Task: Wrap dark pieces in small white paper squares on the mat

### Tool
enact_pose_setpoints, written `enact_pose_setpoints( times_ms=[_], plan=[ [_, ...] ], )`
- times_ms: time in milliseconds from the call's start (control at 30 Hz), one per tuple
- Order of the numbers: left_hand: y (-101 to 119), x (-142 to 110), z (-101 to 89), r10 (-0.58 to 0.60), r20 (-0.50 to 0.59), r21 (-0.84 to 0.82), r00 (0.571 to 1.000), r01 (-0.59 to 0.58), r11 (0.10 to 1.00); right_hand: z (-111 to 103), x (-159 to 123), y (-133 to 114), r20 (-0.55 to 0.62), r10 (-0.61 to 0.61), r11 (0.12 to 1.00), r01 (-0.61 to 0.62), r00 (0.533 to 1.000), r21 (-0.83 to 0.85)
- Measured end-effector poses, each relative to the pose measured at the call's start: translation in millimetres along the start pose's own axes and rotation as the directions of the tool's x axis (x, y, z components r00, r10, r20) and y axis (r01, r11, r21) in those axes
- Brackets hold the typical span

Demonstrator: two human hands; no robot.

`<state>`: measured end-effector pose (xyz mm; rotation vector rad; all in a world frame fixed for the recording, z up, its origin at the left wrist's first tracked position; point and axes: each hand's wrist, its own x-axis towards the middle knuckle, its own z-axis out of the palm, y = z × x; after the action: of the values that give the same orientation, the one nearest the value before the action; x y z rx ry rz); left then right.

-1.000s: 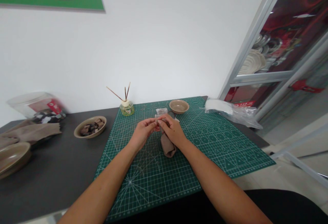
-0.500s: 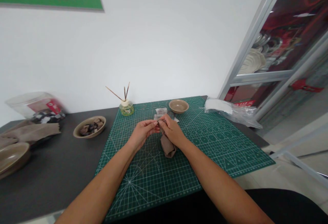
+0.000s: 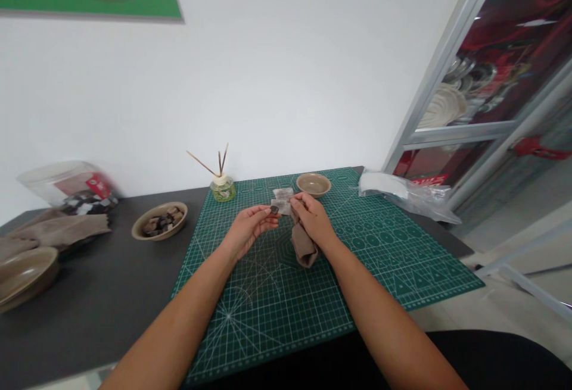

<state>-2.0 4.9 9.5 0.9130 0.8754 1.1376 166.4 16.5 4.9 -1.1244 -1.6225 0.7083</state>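
Note:
Pinched between the thumb and fingers of my left hand point(image 3: 250, 229) is a small dark piece point(image 3: 274, 209), flat and roundish; its kind is too small to make out. My right hand point(image 3: 315, 218) is closed on a brown cloth point(image 3: 304, 248), which hangs down toward me below the fingers. Just beyond both hands, a whitish, grey-stained sheet point(image 3: 282, 193) lies on the green cutting mat point(image 3: 384, 259). Behind my right hand sits a shallow tan bowl point(image 3: 313, 184); its inside looks bare.
Left of the mat, a tan bowl point(image 3: 138, 230) holds several small brown and dark pieces. Farther left are another bowl point(image 3: 27, 274), brown cloth point(image 3: 67, 231) and a clear container point(image 3: 53, 183) on its side. A reed diffuser point(image 3: 222, 189) and a plastic bag point(image 3: 402, 193) stand at the back.
My hands have moved apart. The dark piece now shows in my left fingers, and my right hand has drawn the cloth to the right, away from it.

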Motion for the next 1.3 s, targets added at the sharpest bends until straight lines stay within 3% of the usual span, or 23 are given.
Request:
enact_pose_setpoints(
  times_ms=[100,267,433,633,733,900,1100,1300],
  plan=[
    [-1.2,1.8,-3.4,0.001,-0.015,0.017,1.000,-0.001,1.000,-8.3,4.2,4.2,0.018,-0.030,0.998,0.031,0.999,-0.053],
    [-4.4,4.1,-7.6,0.019,-0.009,0.056,1.000,-0.018,0.998,-31.1,6.2,8.6,-0.107,-0.106,0.951,0.069,0.989,-0.302],
    [-3.8,2.2,-6.4,0.033,0.009,0.125,0.999,-0.034,0.992,-58.3,6.6,14.3,-0.323,-0.006,0.884,-0.146,0.946,-0.444],
    [-4.2,0.6,-3.0,0.061,0.064,0.265,0.996,-0.076,0.961,-61.5,9.0,20.2,-0.454,-0.239,0.772,-0.116,0.858,-0.625],
    [-4.9,0.9,-2.2,0.126,0.070,0.369,0.990,-0.143,0.919,-49.7,9.3,15.3,-0.370,-0.317,0.811,0.047,0.873,-0.584],
    [-5.0,-0.8,-0.2,0.292,0.058,0.550,0.955,-0.275,0.789,-23.3,4.3,3.5,-0.099,-0.391,0.876,0.338,0.915,-0.344],
    [-2.5,-5.1,0.9,0.472,0.133,0.682,0.871,-0.426,0.595,-5.1,-3.8,-3.1,0.092,-0.384,0.897,0.394,0.919,-0.199],
    [-1.7,-6.1,0.5,0.516,0.168,0.706,0.840,-0.468,0.532,-4.1,-6.9,-5.3,0.171,-0.367,0.910,0.391,0.914,-0.136]
  ],
)
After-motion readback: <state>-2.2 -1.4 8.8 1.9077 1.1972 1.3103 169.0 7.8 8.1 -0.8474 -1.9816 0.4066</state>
